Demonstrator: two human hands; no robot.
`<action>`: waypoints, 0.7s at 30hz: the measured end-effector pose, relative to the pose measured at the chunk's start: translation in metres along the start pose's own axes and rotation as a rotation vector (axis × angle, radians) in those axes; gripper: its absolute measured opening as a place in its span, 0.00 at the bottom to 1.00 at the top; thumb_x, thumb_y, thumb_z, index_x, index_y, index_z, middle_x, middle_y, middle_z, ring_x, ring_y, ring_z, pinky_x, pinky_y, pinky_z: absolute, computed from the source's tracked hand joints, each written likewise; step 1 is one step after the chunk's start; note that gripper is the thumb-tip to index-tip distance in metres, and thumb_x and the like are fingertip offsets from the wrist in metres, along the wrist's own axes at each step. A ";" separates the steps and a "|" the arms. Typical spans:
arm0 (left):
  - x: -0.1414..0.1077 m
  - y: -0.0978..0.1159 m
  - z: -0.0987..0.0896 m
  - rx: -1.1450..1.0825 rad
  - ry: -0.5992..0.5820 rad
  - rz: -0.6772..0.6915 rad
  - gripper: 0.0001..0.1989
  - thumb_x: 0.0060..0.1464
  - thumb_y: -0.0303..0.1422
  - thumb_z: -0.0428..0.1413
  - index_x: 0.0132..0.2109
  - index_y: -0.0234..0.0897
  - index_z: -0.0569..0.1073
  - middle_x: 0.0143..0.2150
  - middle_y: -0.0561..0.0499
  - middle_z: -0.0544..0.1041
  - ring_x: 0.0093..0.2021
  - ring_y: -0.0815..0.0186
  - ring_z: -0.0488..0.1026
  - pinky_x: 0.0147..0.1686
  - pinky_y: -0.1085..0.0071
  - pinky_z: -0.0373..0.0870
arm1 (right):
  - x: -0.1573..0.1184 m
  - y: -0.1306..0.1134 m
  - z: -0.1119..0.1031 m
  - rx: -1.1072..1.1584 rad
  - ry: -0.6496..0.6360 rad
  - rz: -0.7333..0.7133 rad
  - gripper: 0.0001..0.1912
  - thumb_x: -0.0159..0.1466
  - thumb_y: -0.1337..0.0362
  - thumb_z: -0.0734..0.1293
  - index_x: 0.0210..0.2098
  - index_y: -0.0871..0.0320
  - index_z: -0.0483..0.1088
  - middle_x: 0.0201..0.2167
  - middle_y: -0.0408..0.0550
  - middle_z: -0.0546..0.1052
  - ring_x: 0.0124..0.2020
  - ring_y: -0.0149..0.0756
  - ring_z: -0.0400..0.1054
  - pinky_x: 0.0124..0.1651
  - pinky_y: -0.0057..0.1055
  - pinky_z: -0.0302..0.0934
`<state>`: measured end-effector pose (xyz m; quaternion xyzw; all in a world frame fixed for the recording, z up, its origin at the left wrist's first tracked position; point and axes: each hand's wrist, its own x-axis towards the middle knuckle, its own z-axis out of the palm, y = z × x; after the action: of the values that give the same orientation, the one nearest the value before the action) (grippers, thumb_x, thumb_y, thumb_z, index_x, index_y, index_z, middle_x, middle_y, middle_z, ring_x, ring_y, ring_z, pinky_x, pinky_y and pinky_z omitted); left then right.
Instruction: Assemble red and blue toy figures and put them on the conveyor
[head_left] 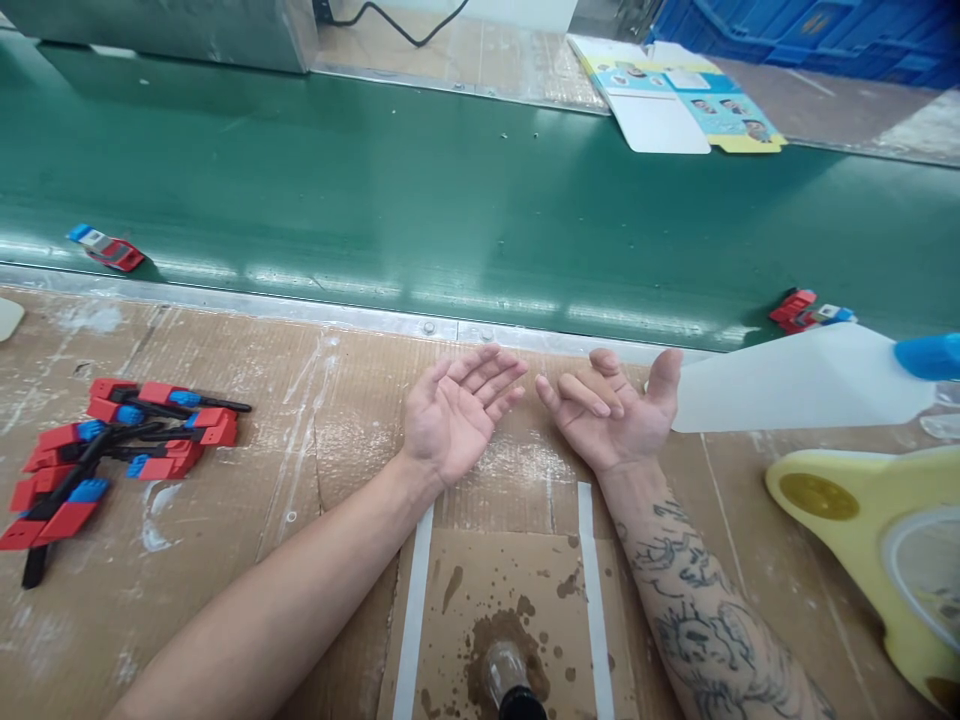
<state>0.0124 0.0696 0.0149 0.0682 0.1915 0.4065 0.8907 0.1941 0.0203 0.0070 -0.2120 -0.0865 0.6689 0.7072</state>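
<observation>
Palm up above the cardboard-covered table, my left hand (pixel 457 415) holds nothing, its fingers stretched out. Beside it my right hand (pixel 619 410) also faces up and is bare; some fingers are partly curled, the thumb and others apart. The two hands do not touch. Between my forearms lies a taped cardboard sheet (pixel 450 640) with wet spots. On it, at the bottom edge, is a small clear vessel with a black part (pixel 510 675), partly cut off by the frame. A white bottle with a blue cap (pixel 810 380) lies just right of my right hand.
Several red, blue and black toy-like parts (pixel 127 450) are piled at left. Beyond runs a green conveyor belt (pixel 420 200) carrying small red pieces (pixel 112 250). A yellow plastic object (pixel 832 540) sits at right. A printed card box (pixel 675 100) and a blue crate (pixel 810 35) are behind.
</observation>
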 end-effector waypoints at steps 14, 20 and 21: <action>-0.001 0.000 0.000 0.012 -0.007 -0.010 0.22 0.62 0.42 0.47 0.51 0.29 0.75 0.50 0.37 0.78 0.55 0.52 0.73 0.53 0.60 0.69 | 0.000 0.000 0.000 -0.021 -0.016 0.007 0.23 0.61 0.37 0.62 0.27 0.50 0.68 0.10 0.30 0.54 0.15 0.30 0.55 0.57 0.56 0.63; -0.001 0.000 -0.001 0.038 -0.013 -0.006 0.23 0.62 0.42 0.47 0.52 0.29 0.74 0.51 0.37 0.77 0.56 0.52 0.72 0.52 0.60 0.70 | 0.000 0.000 0.001 -0.028 -0.017 -0.001 0.24 0.62 0.38 0.62 0.28 0.51 0.69 0.10 0.31 0.56 0.15 0.30 0.55 0.58 0.57 0.62; 0.000 0.000 -0.002 0.046 -0.023 -0.002 0.23 0.62 0.42 0.47 0.52 0.29 0.74 0.51 0.37 0.77 0.56 0.52 0.72 0.51 0.60 0.70 | 0.000 0.000 0.001 -0.036 -0.024 -0.003 0.23 0.62 0.38 0.62 0.29 0.51 0.69 0.10 0.30 0.56 0.15 0.30 0.55 0.58 0.56 0.62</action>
<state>0.0117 0.0691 0.0136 0.0930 0.1903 0.4005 0.8915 0.1938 0.0207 0.0073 -0.2167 -0.1072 0.6684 0.7034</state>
